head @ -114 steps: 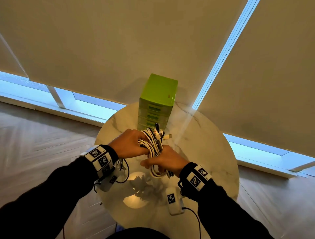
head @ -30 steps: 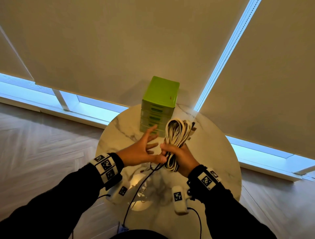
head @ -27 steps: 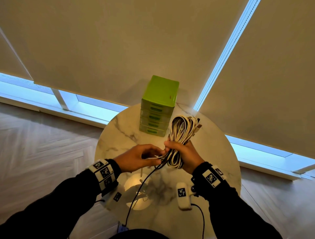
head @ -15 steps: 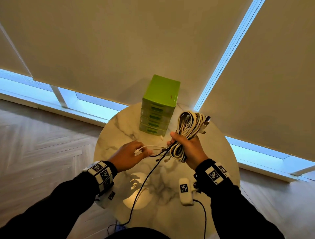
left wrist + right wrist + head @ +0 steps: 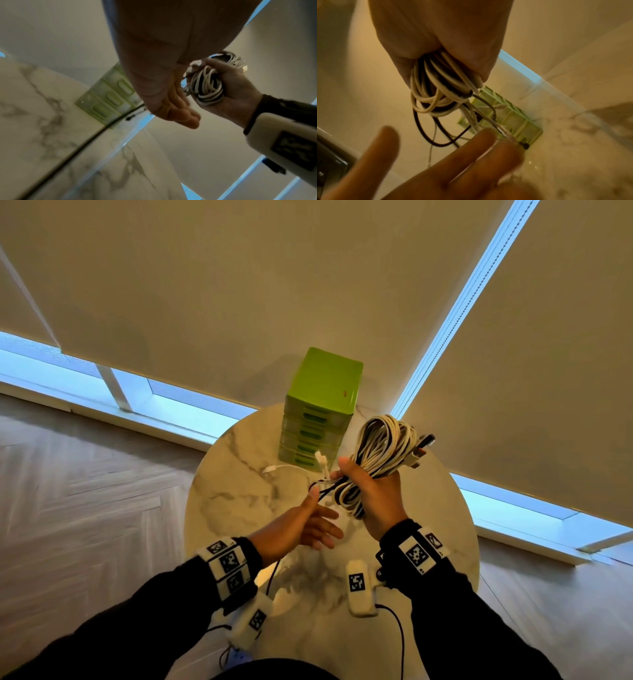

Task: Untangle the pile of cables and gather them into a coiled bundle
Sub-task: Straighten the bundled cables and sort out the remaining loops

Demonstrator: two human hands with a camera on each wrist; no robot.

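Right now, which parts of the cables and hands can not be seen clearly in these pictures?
- Cable bundle, head view: the right hand covers its middle, so the number of cables is unclear.
- Loose black cable, left wrist view: blurred; its lower end leaves the frame.
- Left hand, right wrist view: blurred and cut off by the bottom edge.

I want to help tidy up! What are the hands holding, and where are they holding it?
The right hand grips the coiled cable bundle around its middle. The left hand holds nothing, fingers straight.
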